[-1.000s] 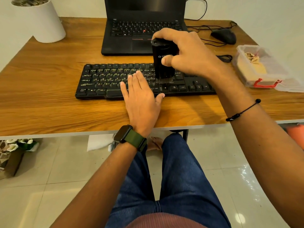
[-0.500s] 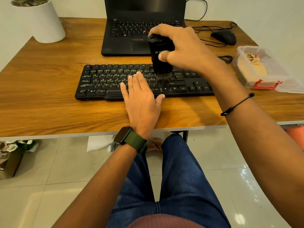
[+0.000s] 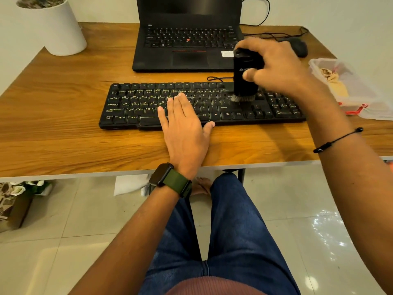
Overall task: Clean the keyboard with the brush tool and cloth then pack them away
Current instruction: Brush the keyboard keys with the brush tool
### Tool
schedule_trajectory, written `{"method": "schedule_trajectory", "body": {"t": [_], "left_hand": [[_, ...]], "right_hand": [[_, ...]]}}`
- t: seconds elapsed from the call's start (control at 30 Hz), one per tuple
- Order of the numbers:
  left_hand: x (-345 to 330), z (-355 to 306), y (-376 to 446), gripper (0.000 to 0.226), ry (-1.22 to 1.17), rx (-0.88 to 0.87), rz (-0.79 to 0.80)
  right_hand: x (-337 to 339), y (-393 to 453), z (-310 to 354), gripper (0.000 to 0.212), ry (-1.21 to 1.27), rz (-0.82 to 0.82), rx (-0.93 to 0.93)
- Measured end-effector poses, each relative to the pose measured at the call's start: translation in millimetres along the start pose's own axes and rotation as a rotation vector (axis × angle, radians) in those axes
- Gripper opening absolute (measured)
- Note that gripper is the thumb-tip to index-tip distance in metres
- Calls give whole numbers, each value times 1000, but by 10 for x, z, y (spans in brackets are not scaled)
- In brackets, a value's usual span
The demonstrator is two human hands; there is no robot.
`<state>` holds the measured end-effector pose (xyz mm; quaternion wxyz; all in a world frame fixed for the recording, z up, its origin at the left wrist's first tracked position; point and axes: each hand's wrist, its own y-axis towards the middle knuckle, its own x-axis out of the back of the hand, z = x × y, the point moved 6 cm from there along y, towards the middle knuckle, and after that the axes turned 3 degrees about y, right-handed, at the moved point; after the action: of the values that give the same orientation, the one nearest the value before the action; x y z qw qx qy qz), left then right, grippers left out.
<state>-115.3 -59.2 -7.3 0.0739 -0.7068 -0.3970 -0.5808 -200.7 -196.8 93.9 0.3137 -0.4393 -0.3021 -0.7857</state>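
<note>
Fingers (image 3: 247, 76) gripping brush tool (image 3: 246, 77), bristles on keyboard (image 3: 148, 103), Ctrl, Alt legible

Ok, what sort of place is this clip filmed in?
Most likely a home desk or small home office: a wooden table holding an open laptop, an external keyboard and a mouse, with a white plant pot at its corner and a tiled floor below.

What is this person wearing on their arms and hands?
Both forearms are bare, with no sleeves or gloves. The left wrist carries a dark rectangular smartwatch on an olive-green woven strap. The right wrist has a thin black cord bracelet with small black beads. No rings show on either hand.
</note>
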Motion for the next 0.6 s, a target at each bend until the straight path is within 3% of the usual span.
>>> {"method": "schedule_trajectory", "body": {"t": [0.23, 0.6], "left_hand": [[13, -2, -2, 86, -9, 5, -8], [9, -4, -7, 87, 12, 11, -5]], "right_hand": [[1, 13, 51, 51, 101, 1, 6], [-363, 146, 603, 48, 202, 24, 187]]}}
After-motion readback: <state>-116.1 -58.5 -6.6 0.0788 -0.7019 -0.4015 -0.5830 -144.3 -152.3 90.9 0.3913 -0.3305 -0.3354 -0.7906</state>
